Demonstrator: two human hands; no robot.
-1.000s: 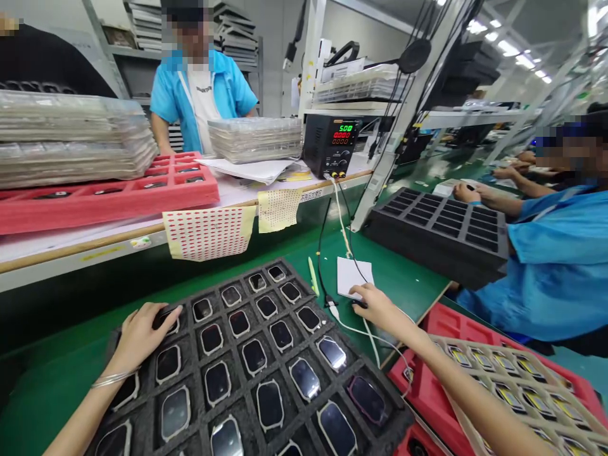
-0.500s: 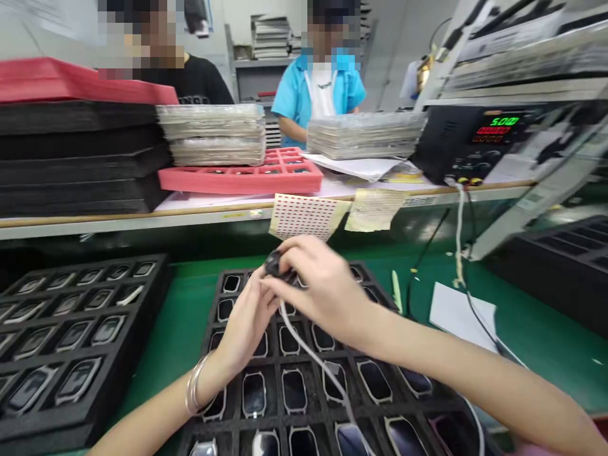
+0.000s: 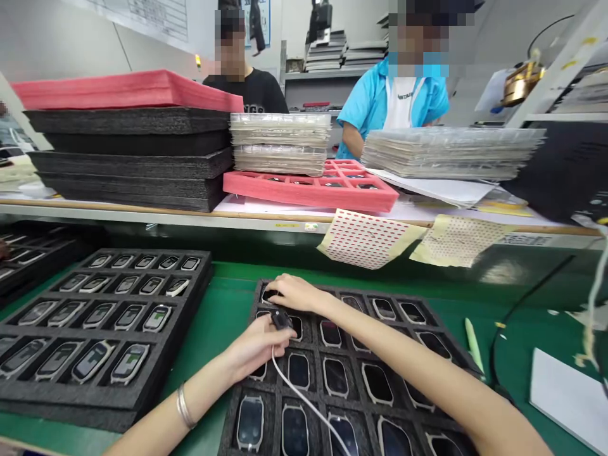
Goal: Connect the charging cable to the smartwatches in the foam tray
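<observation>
Your left hand (image 3: 255,346) is curled around a small black plug (image 3: 281,320), grip closed on it at the fingertips, and a white cable (image 3: 304,400) runs from the plug down across the tray. Your right hand (image 3: 298,293) reaches over from the other side, fingers stretched out above a watch (image 3: 268,295) in the back left corner cell, right beside the plug. Can't tell if that grip has hold of anything, it looks fairly flat. Both hands sit on the back left part of the front foam tray (image 3: 313,373), a black tray with one watch per cell, screens up. That tray lies on the green tabletop (image 3: 228,323). Bangle (image 3: 184,406) on your left wrist

Left of it, a second black foam tray (image 3: 95,411) holds rows of watches with labels on their screens. Right of your tray: green pen (image 3: 474,345), black cable (image 3: 522,297), white paper (image 3: 570,399)

On the bench behind (image 3: 118,212): stacked black foam trays (image 3: 128,158) under a red foam sheet (image 3: 128,88), clear plastic tray stacks (image 3: 280,142) and (image 3: 451,152), red foam tray (image 3: 308,190). Two sticker sheets (image 3: 368,239) (image 3: 458,240) hang over the bench edge. Two co-workers (image 3: 399,107) (image 3: 242,88) stand beyond it
</observation>
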